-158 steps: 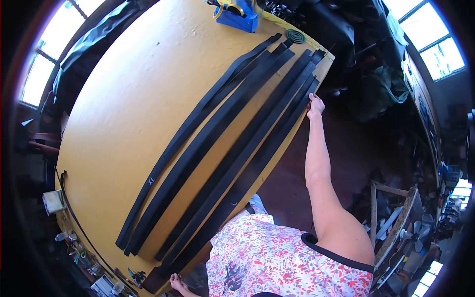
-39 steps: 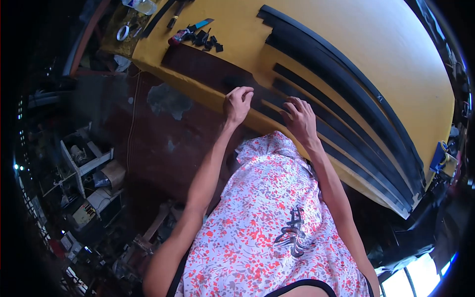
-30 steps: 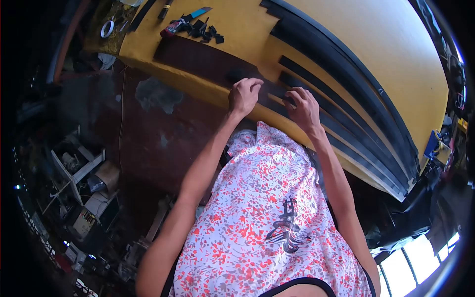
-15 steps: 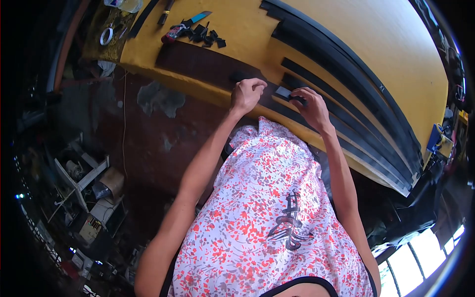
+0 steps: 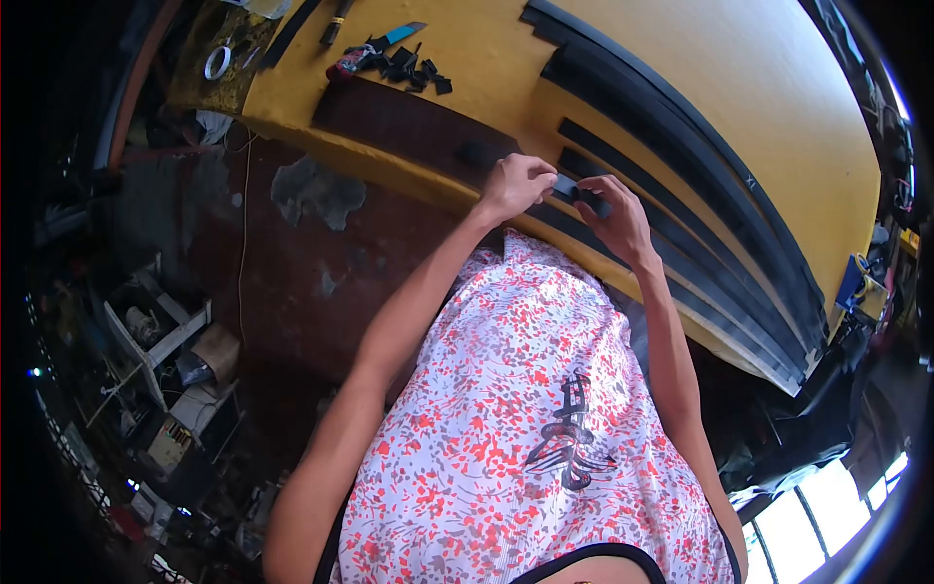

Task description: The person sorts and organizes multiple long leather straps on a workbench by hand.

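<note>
My left hand [image 5: 516,188] is at the table's near edge, thumb and fingers pinched at the left end of a short piece of dark strip [image 5: 565,185] with a greyish face. Closed round the other end of that piece is my right hand [image 5: 615,216], fingers curled over it. Under and beside my left hand lies a dark brown board [image 5: 409,115], with a small black piece [image 5: 477,154] on it. Long black strips [image 5: 671,175] fan out to the right of my hands.
On the yellow table [image 5: 486,58] lie a knife [image 5: 399,35] with a wrapped handle, several black offcuts [image 5: 413,70], a dark-handled tool [image 5: 336,21] and a white ring [image 5: 218,63]. A blue item [image 5: 854,277] stands at the right edge. A wooden frame [image 5: 156,341] is on the floor.
My left hand has moved right and closed on the end of the strip piece. My right hand keeps its grip near the same place. The view has shifted slightly.
</note>
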Demonstrator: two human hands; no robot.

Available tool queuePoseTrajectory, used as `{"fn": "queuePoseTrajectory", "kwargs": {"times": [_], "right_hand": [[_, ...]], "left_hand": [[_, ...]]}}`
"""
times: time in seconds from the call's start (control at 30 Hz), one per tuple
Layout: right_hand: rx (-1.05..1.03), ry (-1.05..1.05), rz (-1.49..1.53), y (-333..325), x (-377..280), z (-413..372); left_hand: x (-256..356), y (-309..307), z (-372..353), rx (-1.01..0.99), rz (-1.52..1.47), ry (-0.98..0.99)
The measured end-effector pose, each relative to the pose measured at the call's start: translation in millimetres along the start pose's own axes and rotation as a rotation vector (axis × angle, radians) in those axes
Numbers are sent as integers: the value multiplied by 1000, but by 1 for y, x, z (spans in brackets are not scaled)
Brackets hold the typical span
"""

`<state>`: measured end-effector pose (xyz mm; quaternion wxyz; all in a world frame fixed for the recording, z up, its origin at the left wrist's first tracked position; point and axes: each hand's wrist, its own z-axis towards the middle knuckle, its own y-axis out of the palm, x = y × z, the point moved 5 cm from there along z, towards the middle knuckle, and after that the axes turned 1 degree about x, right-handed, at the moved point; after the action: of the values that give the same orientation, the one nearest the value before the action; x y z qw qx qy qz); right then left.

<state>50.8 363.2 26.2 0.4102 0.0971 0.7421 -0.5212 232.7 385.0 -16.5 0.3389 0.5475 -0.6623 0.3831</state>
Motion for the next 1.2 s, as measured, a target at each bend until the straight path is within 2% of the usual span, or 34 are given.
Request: {"fn": "queuePoseTrajectory", "kwargs": {"times": [0.23, 0.33, 0.4, 0.5, 0.63, 0.73, 0.77, 0.83, 0.93, 1.2], "right_hand": [[-17, -19, 164, -7, 1, -1], [-18, -17, 100, -10, -3, 0], [-9, -34, 45, -10, -4, 0], [-14, -43, 41, -9, -2, 0], [15, -37, 17, -2, -1, -3], [89, -124, -114, 1, -9, -5], [96, -117, -116, 5, -10, -5], [184, -209, -250, 11, -12, -10], [208, -227, -270, 20, -9, -16], [242, -252, -248, 33, -9, -22]], "left_hand": [[30, 3, 11, -90, -117, -32], [41, 4, 21, -175, -18, -12], [47, 5, 27, -207, 66, 115], [49, 6, 31, -243, 121, 181], [43, 6, 24, -257, 150, 121], [32, -1, 15, -67, 208, 190], [26, 1, 8, -76, 210, 194], [10, 2, -1, 91, 216, 174], [-5, 7, -10, 181, 131, 163], [-5, 14, -26, 299, 185, 208]]}}
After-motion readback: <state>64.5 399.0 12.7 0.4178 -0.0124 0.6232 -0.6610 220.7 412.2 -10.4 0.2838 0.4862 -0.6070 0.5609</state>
